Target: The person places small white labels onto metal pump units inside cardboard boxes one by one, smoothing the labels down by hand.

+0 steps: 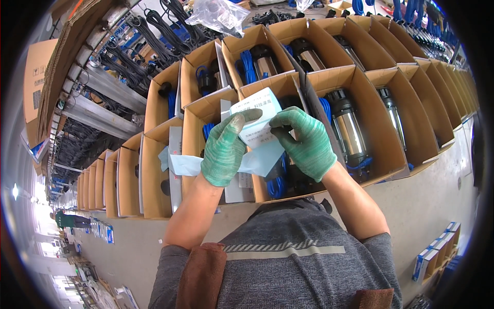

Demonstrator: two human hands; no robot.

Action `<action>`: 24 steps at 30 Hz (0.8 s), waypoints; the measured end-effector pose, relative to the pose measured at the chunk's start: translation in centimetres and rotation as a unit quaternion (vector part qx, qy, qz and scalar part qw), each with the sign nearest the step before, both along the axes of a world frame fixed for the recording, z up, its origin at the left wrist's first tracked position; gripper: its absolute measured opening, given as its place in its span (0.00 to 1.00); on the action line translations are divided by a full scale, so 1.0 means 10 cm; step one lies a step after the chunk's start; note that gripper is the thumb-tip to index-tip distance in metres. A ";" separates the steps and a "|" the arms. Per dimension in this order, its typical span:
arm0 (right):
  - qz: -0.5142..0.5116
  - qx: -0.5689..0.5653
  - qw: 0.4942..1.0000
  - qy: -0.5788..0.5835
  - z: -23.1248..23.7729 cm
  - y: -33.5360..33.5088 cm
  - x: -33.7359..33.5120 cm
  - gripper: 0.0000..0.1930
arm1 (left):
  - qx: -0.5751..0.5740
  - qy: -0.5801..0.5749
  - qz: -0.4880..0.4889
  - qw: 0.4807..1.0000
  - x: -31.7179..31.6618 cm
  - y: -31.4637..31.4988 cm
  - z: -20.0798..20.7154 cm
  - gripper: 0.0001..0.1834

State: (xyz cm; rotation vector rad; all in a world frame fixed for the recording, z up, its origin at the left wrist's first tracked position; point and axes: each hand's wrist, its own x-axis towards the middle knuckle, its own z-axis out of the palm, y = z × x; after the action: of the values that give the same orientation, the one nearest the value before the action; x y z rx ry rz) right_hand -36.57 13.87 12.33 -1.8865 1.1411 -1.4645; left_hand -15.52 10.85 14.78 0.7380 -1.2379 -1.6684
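In front of me, above the open cartons, my left hand (225, 152) in a green glove is closed on a white printed label sheet (259, 103), the thumb lying across its face. The gloved fingers of my right hand (309, 147) are bent and pinch the sheet's right edge. A pale blue paper strip (185, 165) trails below both hands, out to the left and right of my left wrist. Beneath, one open cardboard carton (280, 81) holds dark parts and a blue cable coil (276, 186), partly hidden by my hands and the sheet.
Rows of open cartons curve away on both sides; many hold steel cylinders (350, 131) with black caps and blue cables. Black cable bundles (159, 36) hang behind. A clear plastic bag (218, 15) lies at the back. Another person (72, 220) stands far left; small boxes (437, 250) sit lower right.
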 end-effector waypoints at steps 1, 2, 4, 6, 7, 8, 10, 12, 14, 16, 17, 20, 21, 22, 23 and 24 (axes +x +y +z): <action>-0.004 0.003 1.000 -0.021 0.01 0.01 0.00 0.18 | 0.005 0.004 -0.003 1.000 -0.01 -0.01 0.00 0.27; -0.014 0.017 0.999 -0.049 0.01 0.04 0.02 0.18 | 0.010 0.008 -0.007 1.000 -0.01 -0.01 0.01 0.27; -0.023 0.029 0.997 -0.068 0.02 0.05 0.01 0.19 | 0.009 -0.027 -0.015 0.999 -0.01 -0.03 0.02 0.27; -0.021 0.025 0.998 -0.048 0.02 0.06 -0.02 0.19 | 0.011 -0.028 -0.028 0.999 -0.01 -0.04 0.02 0.27; -0.024 0.018 0.999 -0.033 0.01 0.06 -0.05 0.18 | 0.013 -0.012 -0.039 0.999 -0.01 -0.05 0.02 0.27; -0.026 0.011 0.999 -0.018 0.01 0.06 -0.06 0.18 | 0.015 0.004 -0.049 0.999 -0.02 -0.06 0.02 0.27; -0.026 -0.009 1.000 -0.009 -0.01 0.06 -0.09 0.17 | 0.011 -0.002 -0.048 0.999 -0.03 -0.06 0.02 0.27; -0.021 -0.034 0.999 -0.020 -0.03 0.05 -0.11 0.16 | 0.013 -0.012 -0.047 0.999 -0.04 -0.06 0.03 0.26; -0.040 -0.063 0.997 0.007 -0.04 0.05 -0.11 0.15 | 0.019 -0.016 -0.045 0.999 -0.06 -0.06 0.03 0.26; -0.049 -0.072 0.996 0.011 -0.06 0.05 -0.11 0.14 | 0.015 -0.022 -0.031 0.999 -0.10 -0.06 0.04 0.28; -0.051 -0.068 0.996 0.001 -0.07 0.05 -0.10 0.14 | 0.014 -0.025 -0.026 0.999 -0.12 -0.07 0.04 0.29; -0.066 -0.070 0.995 -0.002 -0.08 0.06 -0.08 0.15 | 0.062 -0.033 -0.035 0.997 -0.14 -0.12 0.09 0.25; -0.072 -0.073 0.995 0.002 -0.07 0.06 -0.09 0.15 | 0.057 -0.037 -0.042 0.997 -0.15 -0.14 0.11 0.25; -0.089 -0.076 0.993 0.004 -0.06 0.07 -0.08 0.16 | 0.059 -0.056 -0.038 0.996 -0.16 -0.18 0.12 0.24; -0.084 -0.089 0.993 -0.001 -0.04 0.10 -0.08 0.17 | 0.069 -0.078 -0.034 0.994 -0.17 -0.24 0.14 0.24; -0.077 -0.105 0.991 -0.002 -0.01 0.12 -0.10 0.17 | 0.079 -0.099 -0.030 0.991 -0.18 -0.30 0.15 0.24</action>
State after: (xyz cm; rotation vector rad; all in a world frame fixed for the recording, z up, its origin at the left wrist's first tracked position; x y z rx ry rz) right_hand -37.52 15.08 12.24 -1.9693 1.1939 -1.7328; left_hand -17.30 7.82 16.24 0.9910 -1.2857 -1.7921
